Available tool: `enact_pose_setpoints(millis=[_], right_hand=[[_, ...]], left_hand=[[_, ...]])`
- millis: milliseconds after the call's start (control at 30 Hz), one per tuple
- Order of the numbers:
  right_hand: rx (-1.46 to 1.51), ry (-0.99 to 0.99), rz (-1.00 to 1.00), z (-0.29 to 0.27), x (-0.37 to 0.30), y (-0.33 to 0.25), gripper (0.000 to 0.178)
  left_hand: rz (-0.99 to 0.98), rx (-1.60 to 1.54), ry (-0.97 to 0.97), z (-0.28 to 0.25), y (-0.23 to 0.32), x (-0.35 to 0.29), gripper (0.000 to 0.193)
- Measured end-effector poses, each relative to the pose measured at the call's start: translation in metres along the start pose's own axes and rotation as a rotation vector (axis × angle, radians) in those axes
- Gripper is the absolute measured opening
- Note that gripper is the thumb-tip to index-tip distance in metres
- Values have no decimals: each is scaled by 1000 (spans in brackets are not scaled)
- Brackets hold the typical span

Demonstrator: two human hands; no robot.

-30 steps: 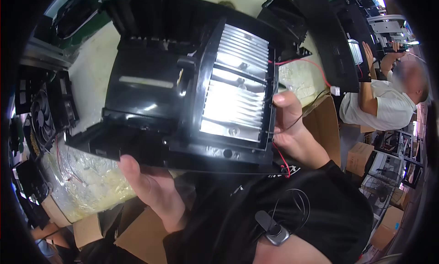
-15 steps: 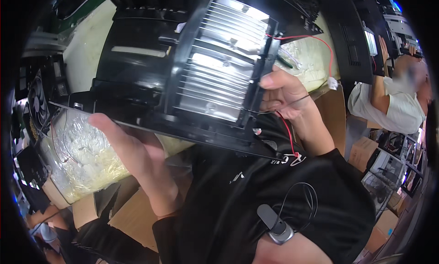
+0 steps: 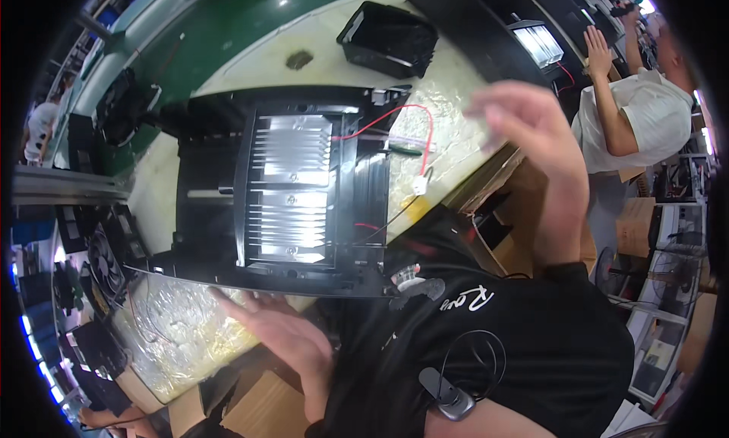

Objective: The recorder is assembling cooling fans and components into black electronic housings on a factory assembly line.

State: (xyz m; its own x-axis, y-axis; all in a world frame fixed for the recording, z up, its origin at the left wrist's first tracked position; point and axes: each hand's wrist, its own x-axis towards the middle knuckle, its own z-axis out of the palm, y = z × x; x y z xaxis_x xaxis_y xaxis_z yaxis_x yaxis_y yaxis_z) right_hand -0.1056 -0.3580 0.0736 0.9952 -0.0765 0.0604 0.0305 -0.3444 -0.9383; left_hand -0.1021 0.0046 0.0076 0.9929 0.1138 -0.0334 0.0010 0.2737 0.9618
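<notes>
A black plastic housing (image 3: 209, 172) lies on the padded table, with a finned silver heat sink (image 3: 292, 191) set in it. A red wire (image 3: 430, 127) runs out of the housing to a small white connector (image 3: 421, 184). At the housing's near edge is my left hand (image 3: 285, 332), its fingers stretched out and partly hidden by that edge. My right hand (image 3: 535, 123) is raised to the right, apart from the housing. Motion blurs it, but its fingers look loosely spread with nothing between them.
A black bin (image 3: 387, 39) stands beyond the housing. Bubble wrap (image 3: 182, 339) covers the table's near left. An open cardboard box (image 3: 524, 225) sits at the right. A co-worker in a white shirt (image 3: 638, 115) is beside a second unit with a heat sink (image 3: 539, 45).
The housing has gone from tilted and hand-held to lying on the table. My right hand has let go and moved right and up. My left hand has shifted toward me along the near edge.
</notes>
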Motion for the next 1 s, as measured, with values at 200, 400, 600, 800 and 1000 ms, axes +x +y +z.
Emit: enact_pose_setpoints(millis=[200,400,600,800,1000], right_hand=[[64,-253,365,77,105,-38,44],[696,-589,316,99,105,-4,40],[446,-150,112,95,169,-68,57],[437,-235,108,29,363,-29,15],[271,66,263,30,421,23,8]], left_hand=[[70,-95,-154,27,-23,0,77],[-152,-480,-49,23,-9,27,65],[145,-323,-174,61,77,151,52],[28,-295,-256,144,68,347,31],[79,-478,-368,190,-55,472,64]])
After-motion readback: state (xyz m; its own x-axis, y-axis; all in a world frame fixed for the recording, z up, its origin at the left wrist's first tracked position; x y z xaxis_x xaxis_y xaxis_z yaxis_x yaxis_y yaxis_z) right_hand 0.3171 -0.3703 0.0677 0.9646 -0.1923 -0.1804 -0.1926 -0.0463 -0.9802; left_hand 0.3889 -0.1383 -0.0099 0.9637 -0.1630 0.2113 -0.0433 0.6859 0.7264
